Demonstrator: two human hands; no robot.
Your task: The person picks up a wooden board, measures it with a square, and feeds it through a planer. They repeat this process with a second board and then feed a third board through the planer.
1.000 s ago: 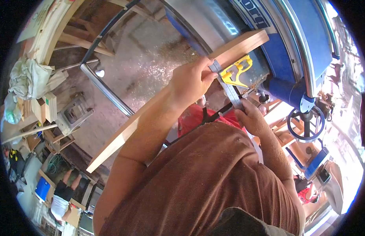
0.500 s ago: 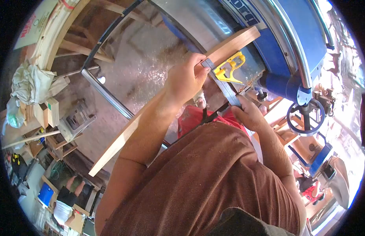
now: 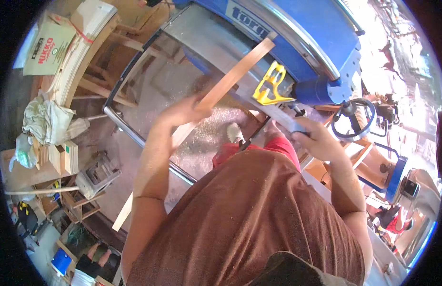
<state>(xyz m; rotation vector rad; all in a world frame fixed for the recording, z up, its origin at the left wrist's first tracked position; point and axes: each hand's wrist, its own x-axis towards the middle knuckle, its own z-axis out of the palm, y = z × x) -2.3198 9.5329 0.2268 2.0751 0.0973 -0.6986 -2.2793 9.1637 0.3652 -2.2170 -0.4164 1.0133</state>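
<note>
- A blue machine (image 3: 306, 35) is standing just ahead of the person, with a dark handwheel (image 3: 354, 119) sticking out toward the person's right.
- A long wooden board (image 3: 237, 76) is slanting across the person's left side, its far end showing against the machine and its near end coming out past the left forearm. Whether the far end is touching the machine, I cannot tell.
- A square with a yellow head (image 3: 271, 86) and a metal blade is lying across the space in front of the body, just beside the far part of the board. Contact between the two is not showing clearly.
- The step in hand, as I judge it, is handling board and square separately, one in each hand. Any next move seems to be calling for steady support of the board, since one hand is holding its whole length, and for a firm hold on the blade.
- The left hand (image 3: 185, 112), somewhat blurred, is grasping the board partway along, fingers bending around it.
- The right hand (image 3: 320, 138) is gripping the near end of the blade between thumb and curled fingers, with the yellow head pointing away from it.
</note>
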